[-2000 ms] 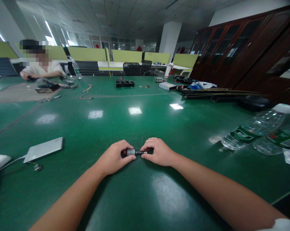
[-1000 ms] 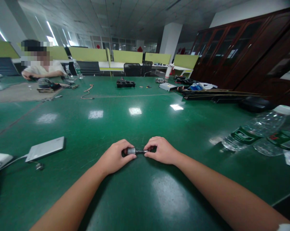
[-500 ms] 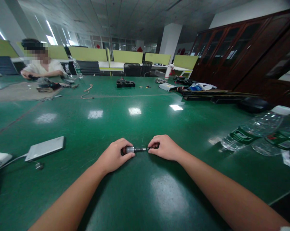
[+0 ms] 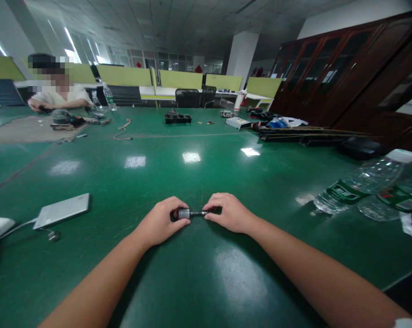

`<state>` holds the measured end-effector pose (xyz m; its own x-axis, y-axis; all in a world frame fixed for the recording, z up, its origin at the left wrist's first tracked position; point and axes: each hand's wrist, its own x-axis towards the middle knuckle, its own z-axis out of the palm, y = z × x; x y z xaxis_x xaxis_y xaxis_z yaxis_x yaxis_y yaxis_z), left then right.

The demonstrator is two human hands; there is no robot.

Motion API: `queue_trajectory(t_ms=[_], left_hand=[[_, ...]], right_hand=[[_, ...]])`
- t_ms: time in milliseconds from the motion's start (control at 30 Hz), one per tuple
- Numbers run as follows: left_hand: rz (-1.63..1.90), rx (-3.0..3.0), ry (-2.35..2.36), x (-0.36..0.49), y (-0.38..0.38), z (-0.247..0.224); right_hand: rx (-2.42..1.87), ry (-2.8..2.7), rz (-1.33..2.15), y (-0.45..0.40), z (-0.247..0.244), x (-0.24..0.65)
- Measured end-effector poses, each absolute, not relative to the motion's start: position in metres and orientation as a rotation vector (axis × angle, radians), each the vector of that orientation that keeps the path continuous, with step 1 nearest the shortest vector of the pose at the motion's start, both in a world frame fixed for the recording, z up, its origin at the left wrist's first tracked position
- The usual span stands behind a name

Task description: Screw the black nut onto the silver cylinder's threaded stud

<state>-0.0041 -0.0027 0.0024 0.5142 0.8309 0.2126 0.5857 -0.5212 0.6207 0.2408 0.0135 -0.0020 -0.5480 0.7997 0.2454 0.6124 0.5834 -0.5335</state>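
Head view, centre: the left hand (image 4: 164, 220) grips a metal cylinder (image 4: 183, 213), seemingly steadying it. The right hand (image 4: 230, 213) pinches its slim shaft's tip (image 4: 204, 212) (perhaps for alignment).

single view from head height behind the two bare hands (image 4: 196, 216), facing forward and tilted down over the glossy green tabletop (image 4: 178, 173), forearms close below, dark wooden cabinets (image 4: 329, 68) far beyond to the right
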Motion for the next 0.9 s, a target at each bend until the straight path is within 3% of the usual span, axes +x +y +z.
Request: queue_trajectory(t_ms=[900], left_hand=[[0.662,2.27,1.134,0.0,-0.004,0.002]], right_hand=[[-1.049,-2.324,0.565,0.006,-0.012,0.218]])
